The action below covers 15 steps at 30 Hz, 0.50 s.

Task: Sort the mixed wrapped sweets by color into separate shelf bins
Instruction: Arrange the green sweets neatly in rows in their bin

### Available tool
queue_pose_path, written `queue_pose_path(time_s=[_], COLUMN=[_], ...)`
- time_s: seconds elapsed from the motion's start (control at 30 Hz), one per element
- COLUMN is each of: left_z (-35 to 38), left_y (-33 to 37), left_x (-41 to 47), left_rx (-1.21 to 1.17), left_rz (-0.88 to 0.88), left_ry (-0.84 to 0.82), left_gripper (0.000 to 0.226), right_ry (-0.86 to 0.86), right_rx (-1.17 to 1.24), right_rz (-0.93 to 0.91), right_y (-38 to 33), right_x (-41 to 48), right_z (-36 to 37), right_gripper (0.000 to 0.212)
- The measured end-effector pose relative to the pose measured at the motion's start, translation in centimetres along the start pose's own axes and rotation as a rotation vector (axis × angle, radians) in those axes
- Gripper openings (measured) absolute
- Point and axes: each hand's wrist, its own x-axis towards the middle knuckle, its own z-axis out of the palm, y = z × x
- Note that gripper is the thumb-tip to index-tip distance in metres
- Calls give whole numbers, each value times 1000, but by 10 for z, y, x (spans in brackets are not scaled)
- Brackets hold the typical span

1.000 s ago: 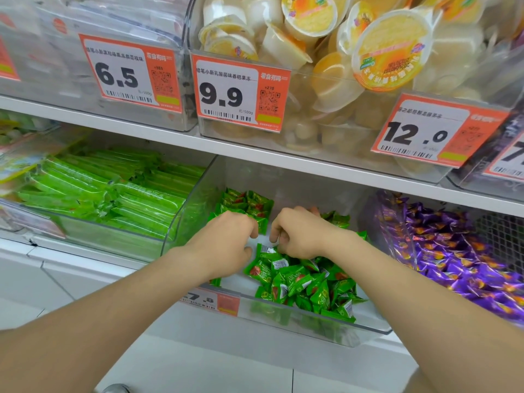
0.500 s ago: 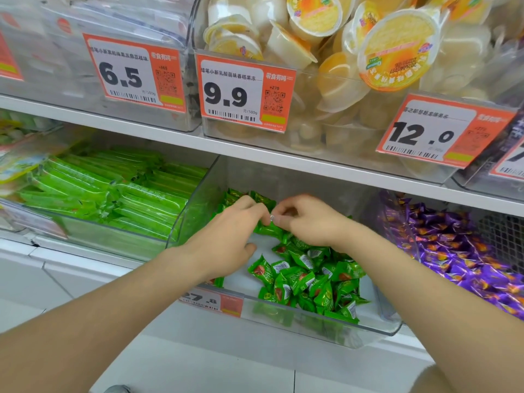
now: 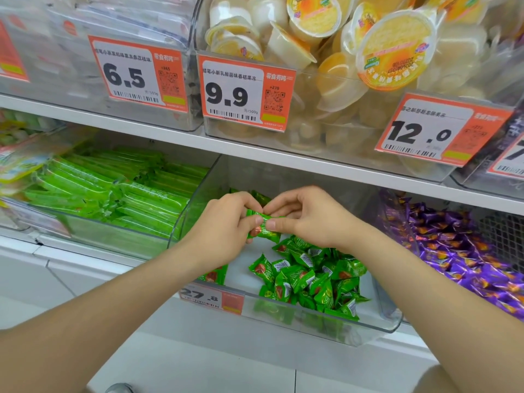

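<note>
Fingers (image 3: 275,224) pinching green sweet (image 3: 268,235), long axis crosswise

purple sweets (image 3: 465,251) cut off at right, rightmost price tag (image 3: 511,158) cropped

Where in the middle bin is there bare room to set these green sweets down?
Bare white floor shows front-left in the middle bin, between a stray sweet and the green pile. Front-right is crowded with that pile; the purple sweets next door are packed.
</note>
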Motion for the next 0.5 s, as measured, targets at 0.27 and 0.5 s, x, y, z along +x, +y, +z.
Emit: queue_pose_path(time_s=[0.27, 0.5], left_z=[2, 5], left_y=[-22, -26], left_x=[-9, -10], left_rx=[636, 742], left_rz=[-31, -24], left_ry=[-220, -366], left_gripper=[34, 39], right_ry=[174, 144], right_rx=[-477, -810], right_rz=[107, 6], right_y=[25, 19], right_x=[29, 42], right_z=[28, 50], right_gripper=[19, 17])
